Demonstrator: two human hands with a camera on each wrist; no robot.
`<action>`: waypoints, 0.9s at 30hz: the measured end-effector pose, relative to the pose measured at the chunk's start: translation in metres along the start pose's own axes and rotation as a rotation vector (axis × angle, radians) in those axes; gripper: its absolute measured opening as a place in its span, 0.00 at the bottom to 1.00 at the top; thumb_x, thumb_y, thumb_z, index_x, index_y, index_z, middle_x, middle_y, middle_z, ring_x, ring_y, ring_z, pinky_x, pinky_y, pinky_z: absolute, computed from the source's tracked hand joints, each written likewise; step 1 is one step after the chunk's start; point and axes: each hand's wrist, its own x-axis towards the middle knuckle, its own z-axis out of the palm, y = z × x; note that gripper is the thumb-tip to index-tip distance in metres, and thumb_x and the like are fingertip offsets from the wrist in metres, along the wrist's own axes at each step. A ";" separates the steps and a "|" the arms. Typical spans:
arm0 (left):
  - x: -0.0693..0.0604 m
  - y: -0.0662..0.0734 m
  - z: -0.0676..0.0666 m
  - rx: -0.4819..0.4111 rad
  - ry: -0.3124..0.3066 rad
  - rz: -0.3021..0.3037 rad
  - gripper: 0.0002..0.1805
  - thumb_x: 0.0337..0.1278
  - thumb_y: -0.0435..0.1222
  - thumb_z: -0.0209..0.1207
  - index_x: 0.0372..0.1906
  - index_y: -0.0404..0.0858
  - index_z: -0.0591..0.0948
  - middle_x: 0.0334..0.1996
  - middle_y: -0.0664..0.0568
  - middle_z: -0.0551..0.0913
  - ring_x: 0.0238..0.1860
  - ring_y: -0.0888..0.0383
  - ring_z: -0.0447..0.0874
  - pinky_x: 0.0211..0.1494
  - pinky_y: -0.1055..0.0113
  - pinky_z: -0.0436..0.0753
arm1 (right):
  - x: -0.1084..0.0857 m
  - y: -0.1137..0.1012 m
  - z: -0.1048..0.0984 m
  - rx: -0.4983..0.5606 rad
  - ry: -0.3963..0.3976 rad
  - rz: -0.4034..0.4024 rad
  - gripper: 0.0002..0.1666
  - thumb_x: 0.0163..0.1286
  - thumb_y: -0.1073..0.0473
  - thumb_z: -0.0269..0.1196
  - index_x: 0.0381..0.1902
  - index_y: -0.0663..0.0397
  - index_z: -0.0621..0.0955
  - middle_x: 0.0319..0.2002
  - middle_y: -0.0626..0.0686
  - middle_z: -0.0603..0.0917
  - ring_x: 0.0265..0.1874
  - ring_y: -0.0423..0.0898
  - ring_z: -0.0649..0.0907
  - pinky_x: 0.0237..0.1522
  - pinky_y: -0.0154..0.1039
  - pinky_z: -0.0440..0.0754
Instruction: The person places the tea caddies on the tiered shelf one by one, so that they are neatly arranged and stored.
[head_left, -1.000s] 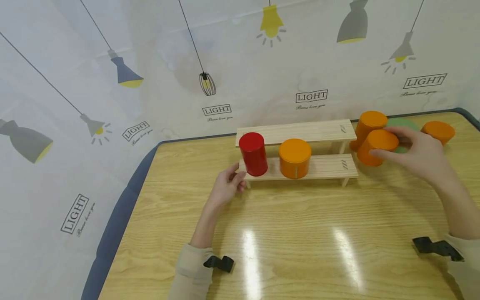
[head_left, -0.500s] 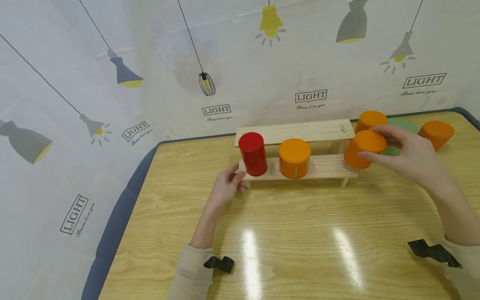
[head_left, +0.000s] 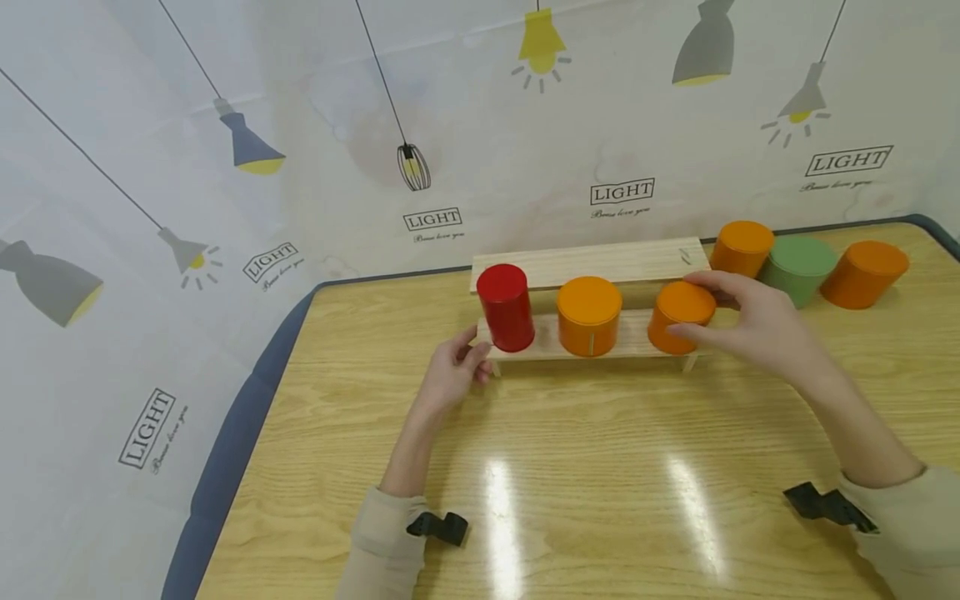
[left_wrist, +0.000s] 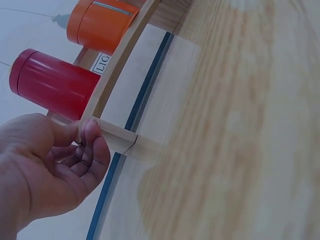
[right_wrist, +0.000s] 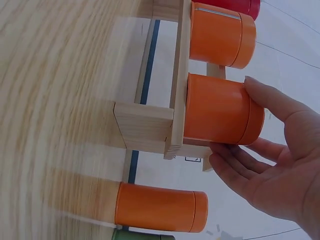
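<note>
A two-level wooden rack (head_left: 637, 335) bears a red canister (head_left: 507, 308) at its left end and an orange canister (head_left: 589, 317) in the middle of the lower shelf. On that shelf's right end stands another orange canister (head_left: 679, 317), which my right hand (head_left: 772, 333) holds between thumb and fingers; in the right wrist view its base (right_wrist: 217, 110) meets the shelf. My left hand (head_left: 447, 372) pinches the left end of the lower shelf; the left wrist view shows thumb and fingertips (left_wrist: 90, 130) at the board's corner.
Right of the rack stand an orange canister (head_left: 741, 248), a green canister (head_left: 798, 268) and a leaning orange canister (head_left: 865, 275). The upper shelf (head_left: 592, 265) lies behind the lower one. A patterned wall covering (head_left: 495, 167) borders the wooden table (head_left: 585, 467).
My right hand has carried the orange canister leftward from beside the rack onto the right end of the lower shelf. The green canister has come into fuller view. My left hand has stayed in place.
</note>
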 end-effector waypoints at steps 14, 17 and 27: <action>0.002 -0.004 -0.003 0.015 0.000 0.001 0.30 0.75 0.35 0.55 0.76 0.32 0.63 0.32 0.45 0.80 0.28 0.58 0.79 0.40 0.61 0.84 | 0.008 -0.004 0.012 0.000 0.031 -0.015 0.44 0.62 0.48 0.75 0.70 0.61 0.72 0.68 0.65 0.73 0.57 0.67 0.79 0.59 0.65 0.73; 0.002 -0.004 -0.002 0.012 -0.002 0.002 0.30 0.75 0.35 0.55 0.76 0.32 0.63 0.32 0.45 0.80 0.28 0.58 0.79 0.40 0.61 0.84 | 0.009 -0.004 0.013 -0.005 0.030 -0.005 0.44 0.63 0.47 0.75 0.71 0.60 0.72 0.68 0.65 0.72 0.56 0.67 0.80 0.57 0.65 0.75; 0.001 -0.003 0.000 0.018 -0.002 0.024 0.30 0.76 0.34 0.54 0.76 0.30 0.62 0.31 0.44 0.80 0.27 0.59 0.79 0.37 0.63 0.84 | 0.015 0.000 0.012 -0.012 0.020 0.021 0.43 0.62 0.48 0.75 0.71 0.57 0.72 0.68 0.66 0.72 0.56 0.68 0.80 0.59 0.64 0.74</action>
